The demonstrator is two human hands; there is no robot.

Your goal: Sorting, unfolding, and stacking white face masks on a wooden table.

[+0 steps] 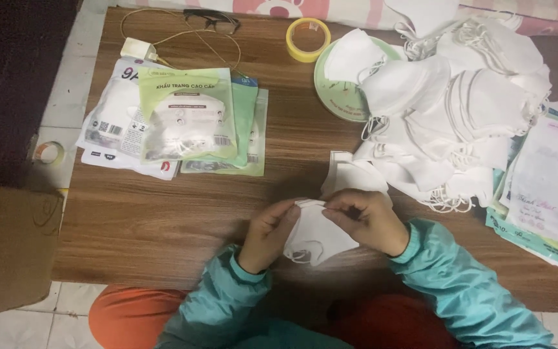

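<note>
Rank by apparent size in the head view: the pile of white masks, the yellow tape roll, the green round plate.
1. Pile of white masks, largest by far.
2. Green round plate, partly covered, so its full extent is unsure.
3. Yellow tape roll, smallest.

Folded white mask: upper edge covered by the fingertips of left hand and right hand; ear loops partly tucked beneath it. Heap of white masks: individual pieces cannot be counted, top cut by the upper edge. Round green lid: right half buried under the heap. Stack of printed pouches, right: cut by the right edge, lower ones hidden. Pouches, left: lower ones overlapped, contents dim. Spectacles: partly cut at top. Cardboard box: cut by the left edge. Tabletop: near edge hidden by teal sleeves.
</note>
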